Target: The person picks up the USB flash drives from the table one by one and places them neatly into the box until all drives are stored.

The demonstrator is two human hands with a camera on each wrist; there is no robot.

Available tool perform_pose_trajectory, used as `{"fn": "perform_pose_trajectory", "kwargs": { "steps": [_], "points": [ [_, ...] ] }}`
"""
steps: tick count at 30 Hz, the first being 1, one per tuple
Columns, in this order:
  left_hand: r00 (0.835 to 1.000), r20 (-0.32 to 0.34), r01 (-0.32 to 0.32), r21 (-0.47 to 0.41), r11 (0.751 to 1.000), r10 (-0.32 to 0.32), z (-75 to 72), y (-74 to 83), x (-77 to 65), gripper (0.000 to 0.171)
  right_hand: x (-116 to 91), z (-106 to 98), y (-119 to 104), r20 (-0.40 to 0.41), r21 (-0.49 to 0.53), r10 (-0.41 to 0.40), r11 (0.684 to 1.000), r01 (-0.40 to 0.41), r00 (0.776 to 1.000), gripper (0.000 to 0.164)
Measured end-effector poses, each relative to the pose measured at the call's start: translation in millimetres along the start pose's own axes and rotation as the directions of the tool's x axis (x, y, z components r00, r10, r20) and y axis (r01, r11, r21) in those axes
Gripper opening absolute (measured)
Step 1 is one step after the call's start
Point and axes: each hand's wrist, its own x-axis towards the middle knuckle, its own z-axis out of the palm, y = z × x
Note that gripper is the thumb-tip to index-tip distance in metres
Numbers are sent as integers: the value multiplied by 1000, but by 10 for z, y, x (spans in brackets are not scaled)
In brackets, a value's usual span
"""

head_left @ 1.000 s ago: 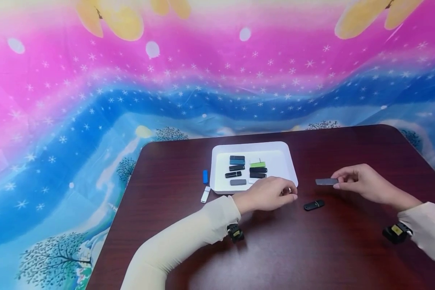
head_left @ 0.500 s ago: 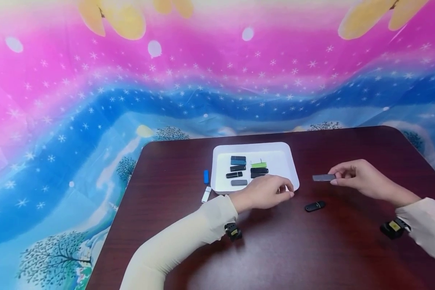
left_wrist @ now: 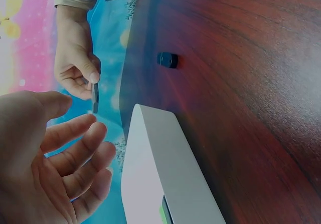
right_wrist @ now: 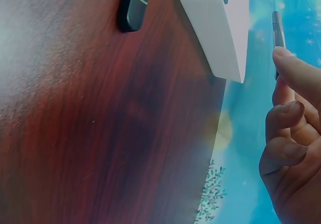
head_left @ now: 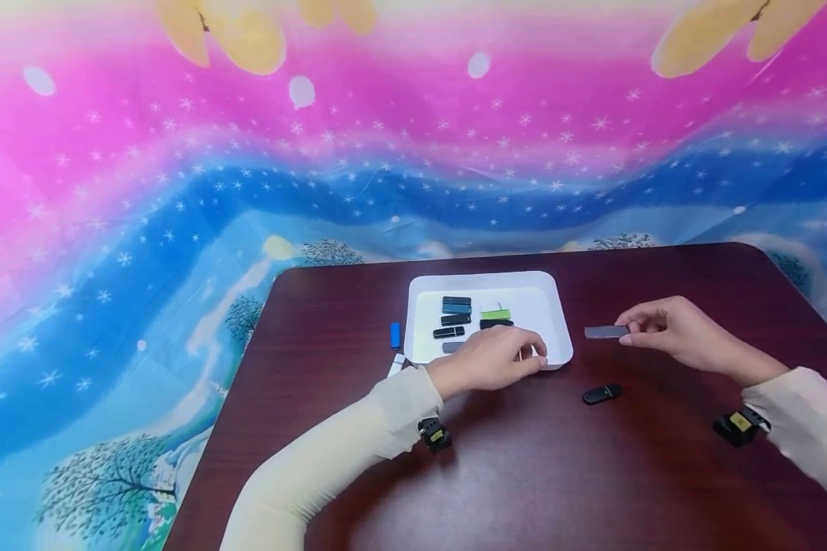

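Observation:
Between thumb and fingers, my right hand [head_left: 678, 334] pinches a grey USB flash drive [head_left: 603, 332], raised to the right of a white tray [head_left: 560, 325]. The drive's far end points left, and its thin edge shows in the right wrist view [right_wrist: 279, 30]. Over the tray's near right corner hovers my left hand [head_left: 491, 358], its fingers loosely bent with nothing in them; the left wrist view shows its bare palm. A black USB flash drive [head_left: 602, 394] lies on the table below and between both hands.
Several USB flash drives lie in the tray, among them a green one [head_left: 496, 314] and a black one [head_left: 449, 332]; my left hand hides part of them. Left of the tray lie a blue drive [head_left: 396, 336] and a white drive [head_left: 397, 364]. A printed cloth hangs behind the table [head_left: 696, 283].
My right hand has moved left and slightly up with the grey flash drive, toward the tray. My left hand has shifted a little left, further over the tray.

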Motion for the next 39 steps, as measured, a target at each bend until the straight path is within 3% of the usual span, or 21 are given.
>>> {"fn": "perform_pose_trajectory", "kwargs": {
  "steps": [20,39],
  "points": [
    [999,-31,28,-9,1000,-28,-70,-202,-81,23,214,128,-153,25,21,44,999,-44,999,15],
    [992,-37,120,-43,992,-122,-111,-467,-141,25,491,372,-384,70,37,62,997,-65,996,16]
  ]
}}
